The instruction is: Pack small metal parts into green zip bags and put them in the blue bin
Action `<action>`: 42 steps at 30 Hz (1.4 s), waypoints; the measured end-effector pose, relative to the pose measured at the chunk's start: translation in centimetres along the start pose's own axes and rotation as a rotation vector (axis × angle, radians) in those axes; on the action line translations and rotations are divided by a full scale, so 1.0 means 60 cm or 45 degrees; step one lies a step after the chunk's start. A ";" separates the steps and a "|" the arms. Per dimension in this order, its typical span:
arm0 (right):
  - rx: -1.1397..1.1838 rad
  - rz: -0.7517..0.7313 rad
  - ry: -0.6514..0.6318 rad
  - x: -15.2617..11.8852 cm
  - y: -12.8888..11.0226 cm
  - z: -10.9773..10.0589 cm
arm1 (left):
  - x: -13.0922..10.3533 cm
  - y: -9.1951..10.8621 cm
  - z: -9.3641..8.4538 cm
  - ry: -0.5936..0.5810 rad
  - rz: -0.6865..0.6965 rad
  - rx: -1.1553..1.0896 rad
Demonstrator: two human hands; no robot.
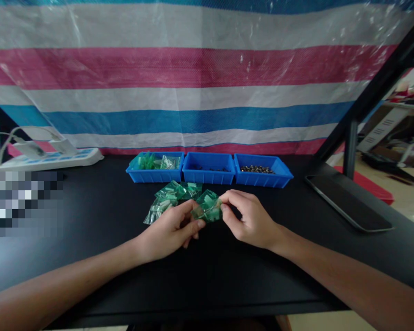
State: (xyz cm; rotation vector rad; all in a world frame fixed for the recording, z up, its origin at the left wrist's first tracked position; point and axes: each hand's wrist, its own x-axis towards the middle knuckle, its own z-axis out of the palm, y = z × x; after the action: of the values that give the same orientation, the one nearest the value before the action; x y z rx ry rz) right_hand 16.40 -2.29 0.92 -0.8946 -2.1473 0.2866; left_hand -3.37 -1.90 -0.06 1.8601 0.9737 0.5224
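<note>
A person's L hand (177,226) and R hand (250,218) gripped a green plastic bag (208,205) btwn them. Similar bags (168,193) lay left, w/ 3 blue bins (209,176) on far side.

I hold a translucent green plastic packet (209,205) by its left and right sides, its film creased and glossy, pale pieces (209,200) showing inside.
</note>
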 end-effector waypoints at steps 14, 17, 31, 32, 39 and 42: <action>-0.107 0.016 -0.252 0.000 0.011 -0.001 | 0.017 -0.013 -0.024 0.044 0.052 0.015; -0.111 0.004 -0.272 0.002 0.011 -0.004 | 0.015 -0.014 -0.026 -0.004 0.092 0.116; 0.236 0.114 -0.338 0.002 0.012 0.000 | 0.012 -0.002 -0.030 -0.104 0.127 0.387; 0.222 0.102 -0.343 0.001 0.012 0.000 | 0.012 -0.003 -0.030 -0.119 0.159 0.418; -0.009 -0.079 -0.336 -0.001 0.011 0.000 | 0.009 -0.003 -0.030 -0.255 0.400 0.633; -0.099 -0.105 -0.347 -0.002 0.013 0.001 | 0.008 0.000 -0.030 -0.263 0.454 0.674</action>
State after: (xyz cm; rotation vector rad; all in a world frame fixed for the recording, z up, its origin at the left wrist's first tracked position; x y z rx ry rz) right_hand 16.80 -1.80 0.47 -0.8474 -2.4547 0.2994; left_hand -4.34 -0.56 0.73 2.5323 0.6811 0.2816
